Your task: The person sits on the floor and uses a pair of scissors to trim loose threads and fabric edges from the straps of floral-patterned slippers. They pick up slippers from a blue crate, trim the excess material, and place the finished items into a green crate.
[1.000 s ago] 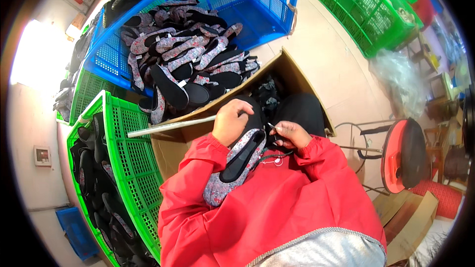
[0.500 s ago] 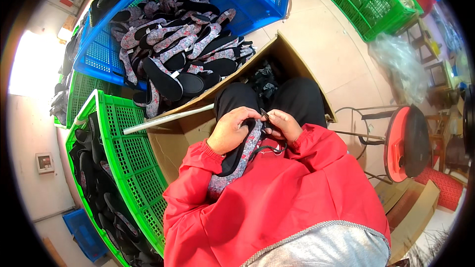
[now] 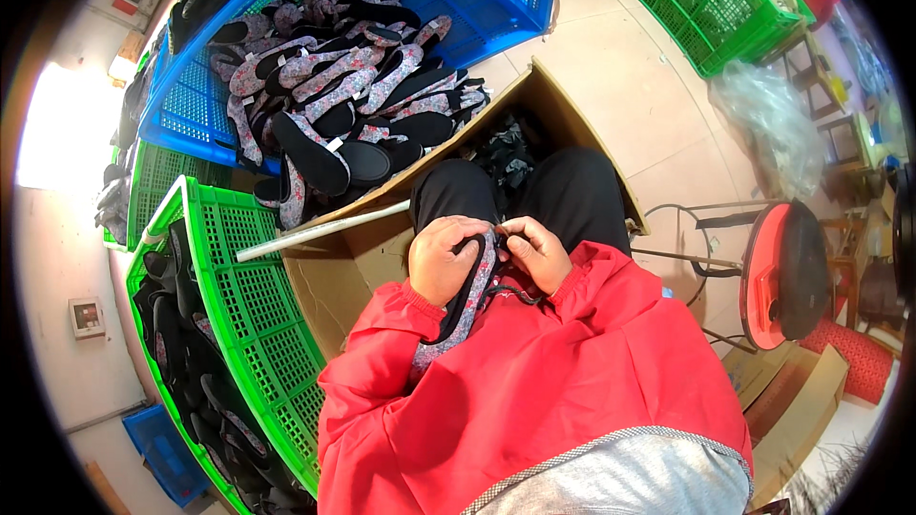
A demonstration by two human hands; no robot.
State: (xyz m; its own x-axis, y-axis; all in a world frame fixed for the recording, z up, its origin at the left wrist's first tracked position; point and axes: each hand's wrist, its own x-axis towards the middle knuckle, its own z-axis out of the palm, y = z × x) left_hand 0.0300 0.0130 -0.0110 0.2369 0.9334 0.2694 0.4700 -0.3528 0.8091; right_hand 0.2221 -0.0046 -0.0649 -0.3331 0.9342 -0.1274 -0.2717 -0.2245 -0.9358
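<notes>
On my lap lies a floral cloth slipper (image 3: 468, 310) with a black edge and lining, its lower end against my red top. My left hand (image 3: 446, 259) grips it along the upper part, fingers curled over the far end. Close against that same end, my right hand (image 3: 536, 256) is closed in a pinch. Something small and dark shows at its fingertips, too little of it to name. A dark cord lies on the red cloth just below the right fingers.
An open cardboard box (image 3: 329, 291) with dark scraps stands before my knees, a white rod (image 3: 324, 231) across it. Beyond is a blue crate (image 3: 477, 14) of slippers (image 3: 329, 76). A green crate (image 3: 253, 315) of dark slippers stands left, a round red-and-black stool (image 3: 773, 272) right.
Both hands have shifted slightly, the left one turning more upright with the slipper. The dark pointed thing seen at the right fingertips is now mostly hidden.
</notes>
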